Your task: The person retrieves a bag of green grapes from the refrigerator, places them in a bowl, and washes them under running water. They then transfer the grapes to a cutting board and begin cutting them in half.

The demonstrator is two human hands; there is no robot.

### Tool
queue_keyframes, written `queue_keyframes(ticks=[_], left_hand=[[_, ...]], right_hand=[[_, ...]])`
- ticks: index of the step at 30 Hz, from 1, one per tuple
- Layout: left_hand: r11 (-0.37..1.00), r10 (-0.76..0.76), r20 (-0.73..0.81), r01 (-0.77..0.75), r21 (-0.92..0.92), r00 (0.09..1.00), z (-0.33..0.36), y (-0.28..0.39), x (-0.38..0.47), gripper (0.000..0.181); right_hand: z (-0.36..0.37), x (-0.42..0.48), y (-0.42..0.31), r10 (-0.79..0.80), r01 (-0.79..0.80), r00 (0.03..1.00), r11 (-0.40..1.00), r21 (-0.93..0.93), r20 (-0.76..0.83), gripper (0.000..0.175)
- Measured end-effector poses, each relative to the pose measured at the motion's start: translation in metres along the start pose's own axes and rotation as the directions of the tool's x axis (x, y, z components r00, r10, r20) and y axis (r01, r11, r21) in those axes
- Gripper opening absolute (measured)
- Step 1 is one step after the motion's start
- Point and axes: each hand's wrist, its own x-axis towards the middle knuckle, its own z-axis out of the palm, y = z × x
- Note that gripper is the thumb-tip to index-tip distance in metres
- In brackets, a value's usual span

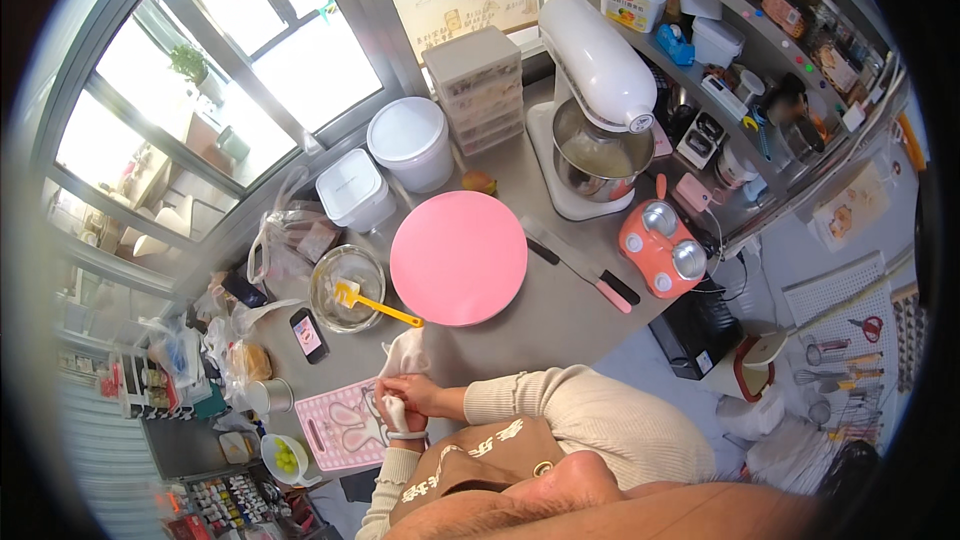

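Note:
My left hand (397, 411) and my right hand (417, 392) are together near the table's front edge, both closed on a white cloth (406, 357). Beneath and beside them lies a pink cutting board (341, 420) with a rabbit picture. Just beyond the hands, a yellow-handled spatula (386, 310) rests across a bowl (321, 298) with residue in it. A round pink turntable (459, 259) stands in the middle of the table. To its right are palette knives with black and pink handles (613, 296).
A stand mixer (600, 67), white tubs (410, 139), a drawer unit (476, 82) and a red two-cup appliance (662, 247) stand behind and right. At left are a phone (309, 335), plastic bags (289, 240), a metal tin (270, 396) and a bowl of green grapes (283, 460).

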Motion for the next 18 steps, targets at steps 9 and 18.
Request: queue_keyframes(ticks=[9, 18], left_hand=[[0.947, 0.111, -0.173, -0.051, 0.317, 0.979, -0.037, -0.010, -0.012, 0.048], [0.948, 0.113, -0.124, -0.070, 0.310, 0.986, -0.018, -0.003, -0.010, 0.044]], right_hand=[[-0.043, 0.005, 0.012, -0.408, 0.428, 0.835, 0.060, -0.902, 0.369, 0.024], [-0.008, -0.028, -0.018, -0.372, 0.327, 0.915, 0.462, -0.824, 0.155, 0.038]])
